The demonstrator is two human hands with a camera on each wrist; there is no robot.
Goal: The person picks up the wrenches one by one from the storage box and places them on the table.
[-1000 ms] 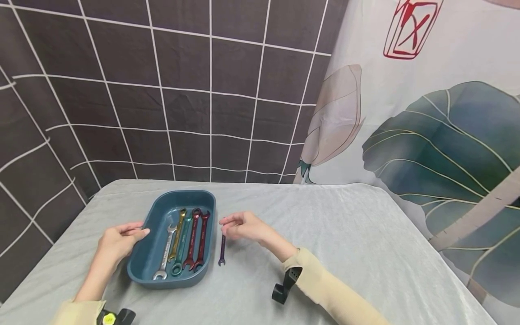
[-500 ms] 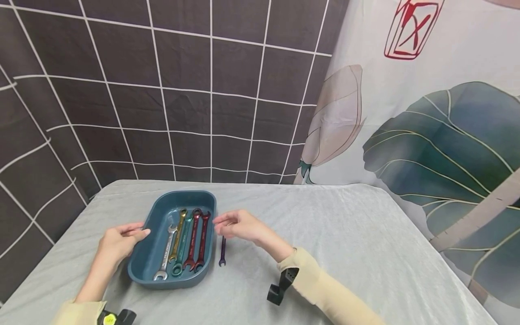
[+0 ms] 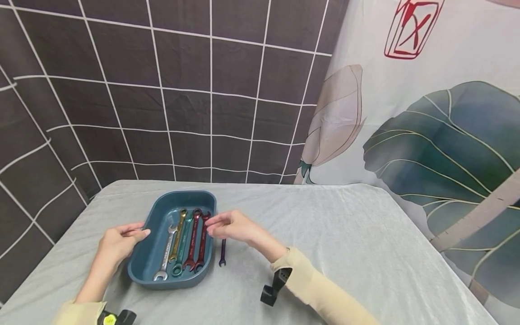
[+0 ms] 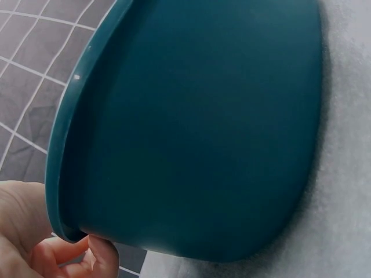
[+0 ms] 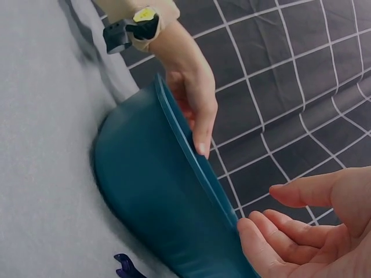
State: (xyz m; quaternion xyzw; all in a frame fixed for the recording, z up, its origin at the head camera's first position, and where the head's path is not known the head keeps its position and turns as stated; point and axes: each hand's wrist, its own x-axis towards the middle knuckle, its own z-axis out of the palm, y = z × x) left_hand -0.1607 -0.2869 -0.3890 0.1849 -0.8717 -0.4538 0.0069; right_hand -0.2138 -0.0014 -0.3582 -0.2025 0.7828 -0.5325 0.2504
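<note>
A blue plastic tray (image 3: 145,259) holds a row of wrenches: a silver wrench (image 3: 167,252), a gold wrench (image 3: 177,240), a green wrench (image 3: 183,247), a red wrench (image 3: 192,240) and a dark red wrench (image 3: 201,243). My left hand (image 3: 117,243) pinches the tray's left rim, thumb over the edge and fingers below it. At the right rim is my right hand (image 3: 235,226), its thumb and fingers apart with nothing between them; its fingertips overlap the dark red wrench's upper end. On the cloth beside the tray lies a small purple wrench (image 3: 222,255), its upper part hidden by that hand.
A pale grey cloth (image 3: 325,243) covers the table and stretches far to the right. Behind it hangs a dark curtain with a white grid (image 3: 187,113), and a leaf-printed curtain (image 3: 430,144) hangs at the right.
My right hand has moved left from the purple wrench to the tray's right rim, leaving that wrench on the cloth. My left hand and the tray stay in place.
</note>
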